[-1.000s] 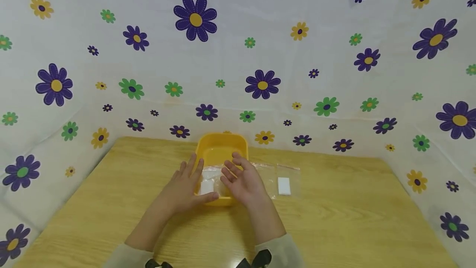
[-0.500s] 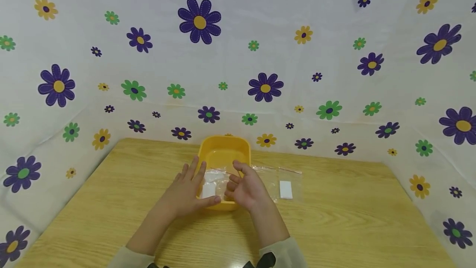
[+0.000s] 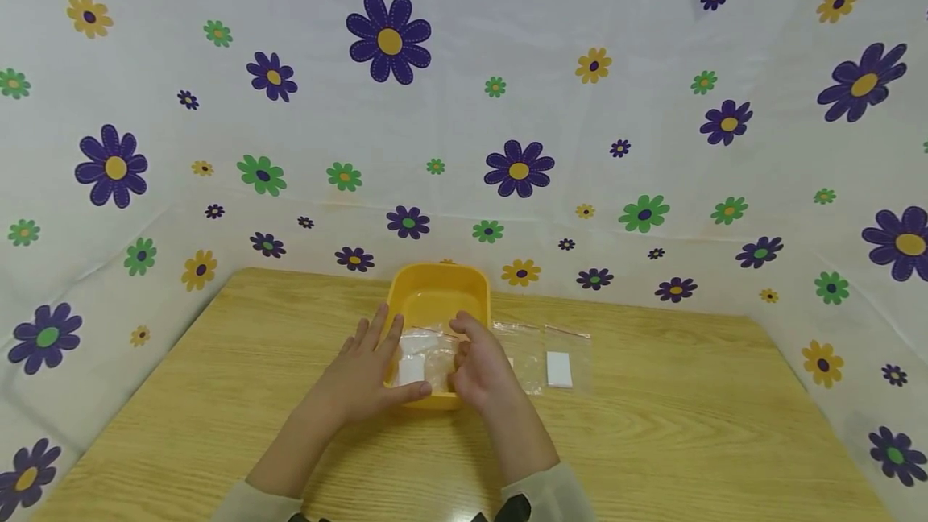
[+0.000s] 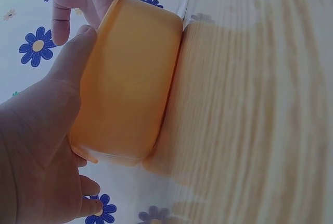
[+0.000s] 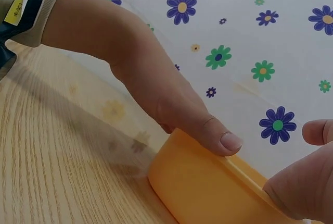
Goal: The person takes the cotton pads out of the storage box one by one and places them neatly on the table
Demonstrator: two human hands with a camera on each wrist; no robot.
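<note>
Bin squared up before me on the counter (image 3: 652,409), 12 o'clock being the flowered cloth (image 3: 652,103). Yellow bin (image 3: 438,401) sits upright, clear plastic bags (image 3: 438,365) inside, a white piece (image 3: 412,369) showing toward its 7.

My left hand (image 3: 355,373) lies over the bin's 8 to 9 o'clock side, fingers straight and spread, thumb (image 4: 83,47) along the near rim. My right hand (image 3: 478,369) dips in at 4 o'clock, fingers curled; whether they pinch a bag I cannot tell, the tips being hidden.

Risks, as I judge them. Film looks thin and slick: a poor pinch could slip, or bring two bags up together. Too much thumb on the 6 o'clock rim might tip the bin toward me; too little, and it could skid with a tug.

Off at 3 o'clock, two more bags lie on the counter: a nearer bag (image 3: 532,361), contents unclear, and an outer bag (image 3: 582,361) with a white card (image 3: 559,369). My right wrist, swung wide, could brush the nearer one askew.
</note>
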